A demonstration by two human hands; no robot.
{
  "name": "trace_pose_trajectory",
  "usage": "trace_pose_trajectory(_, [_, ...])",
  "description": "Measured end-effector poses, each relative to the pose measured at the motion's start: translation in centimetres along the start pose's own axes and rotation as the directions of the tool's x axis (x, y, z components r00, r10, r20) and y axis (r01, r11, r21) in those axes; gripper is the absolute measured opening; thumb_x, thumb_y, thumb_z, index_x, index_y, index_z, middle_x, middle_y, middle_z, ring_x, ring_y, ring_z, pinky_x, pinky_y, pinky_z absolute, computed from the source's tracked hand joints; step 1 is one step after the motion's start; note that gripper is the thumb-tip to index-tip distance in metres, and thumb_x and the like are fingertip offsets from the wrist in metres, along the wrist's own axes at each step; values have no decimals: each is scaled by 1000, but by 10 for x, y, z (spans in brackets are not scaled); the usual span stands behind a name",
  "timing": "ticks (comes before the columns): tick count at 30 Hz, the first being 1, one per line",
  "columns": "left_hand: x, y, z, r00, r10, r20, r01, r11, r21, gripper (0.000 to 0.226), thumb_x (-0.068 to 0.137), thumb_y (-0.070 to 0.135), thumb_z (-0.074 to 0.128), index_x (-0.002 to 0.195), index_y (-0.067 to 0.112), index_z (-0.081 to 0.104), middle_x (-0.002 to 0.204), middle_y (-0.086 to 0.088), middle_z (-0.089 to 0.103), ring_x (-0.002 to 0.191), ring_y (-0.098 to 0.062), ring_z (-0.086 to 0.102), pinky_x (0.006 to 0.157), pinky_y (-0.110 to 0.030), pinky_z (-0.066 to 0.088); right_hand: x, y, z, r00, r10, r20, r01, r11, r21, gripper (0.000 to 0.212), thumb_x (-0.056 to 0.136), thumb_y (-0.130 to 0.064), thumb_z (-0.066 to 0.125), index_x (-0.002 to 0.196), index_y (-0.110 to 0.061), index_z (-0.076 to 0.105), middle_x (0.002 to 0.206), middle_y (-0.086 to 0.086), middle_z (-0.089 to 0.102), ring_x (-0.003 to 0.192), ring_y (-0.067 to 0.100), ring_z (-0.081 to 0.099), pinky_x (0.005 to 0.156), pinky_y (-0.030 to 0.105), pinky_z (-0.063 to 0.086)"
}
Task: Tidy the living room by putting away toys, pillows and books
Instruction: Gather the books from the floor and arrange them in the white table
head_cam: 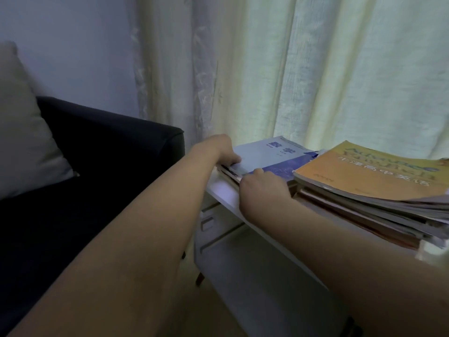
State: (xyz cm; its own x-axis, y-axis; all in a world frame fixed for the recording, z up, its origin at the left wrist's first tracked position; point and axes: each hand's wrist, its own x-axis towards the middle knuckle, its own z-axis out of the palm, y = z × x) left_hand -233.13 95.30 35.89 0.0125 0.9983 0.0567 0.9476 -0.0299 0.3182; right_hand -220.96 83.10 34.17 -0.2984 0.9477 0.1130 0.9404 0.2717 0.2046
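A small stack of books topped by a blue-and-white book lies on the left end of a white side table. My left hand grips the stack's left edge, thumb on the cover. My right hand grips the stack's near edge, fingers curled over it. To the right, a taller pile topped by an orange book rests on the same table, touching the blue stack.
A dark sofa with a grey pillow stands left of the table. Pale curtains hang right behind the books. The table has a drawer below its top. Wooden floor shows underneath.
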Motion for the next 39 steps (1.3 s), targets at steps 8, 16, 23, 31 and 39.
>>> trace_pose_trajectory(8, [16, 14, -6, 994, -84, 75, 78, 994, 83, 46, 82, 51, 71, 97, 10, 58, 103, -8, 60, 89, -26, 55, 80, -35, 44, -2, -3, 25, 998, 62, -1, -62, 998, -13, 67, 93, -31, 45, 146, 4, 24, 145, 23, 34, 134, 35, 34, 113, 42, 24])
trace_pose_trajectory(16, [17, 9, -6, 940, -249, 233, 290, 943, -163, 92, 64, 51, 82, 140, 14, 45, 140, -10, 49, 112, -32, 56, 99, -44, 45, -7, 2, 22, 998, 30, 59, -34, 997, 66, 80, 92, -34, 46, 151, 3, 7, 157, 23, 13, 145, 36, 13, 119, 44, 9])
trace_pose_trajectory(23, [1, 15, -10, 993, -117, -4, 117, 992, -54, 41, 86, 26, 65, 122, 7, 57, 115, -9, 61, 90, -26, 58, 77, -33, 49, -11, 26, 16, 987, 36, 157, -65, 981, 182, 69, 97, -28, 32, 151, 3, 2, 159, 20, -1, 148, 34, -1, 119, 43, 2])
trace_pose_trajectory(31, [-127, 1, 8, 793, -152, -590, -385, 625, -678, 10, 86, 6, 61, 83, 14, 55, 78, -1, 56, 61, -4, 54, 48, -16, 45, -21, 20, 9, 958, 230, -170, -24, 657, 754, 68, 100, -39, 34, 151, -3, 8, 158, 21, -4, 146, 37, 6, 117, 46, 11])
trace_pose_trajectory(39, [-277, -45, 32, 914, -319, -250, -205, 169, -964, 51, 85, -16, 47, 122, 18, 55, 120, -5, 66, 108, -26, 63, 86, -37, 56, -26, -25, -11, 949, 300, 102, -66, -126, 990, 58, 68, -30, 42, 124, -14, 43, 130, 12, 52, 111, 37, 54, 97, 50, 46])
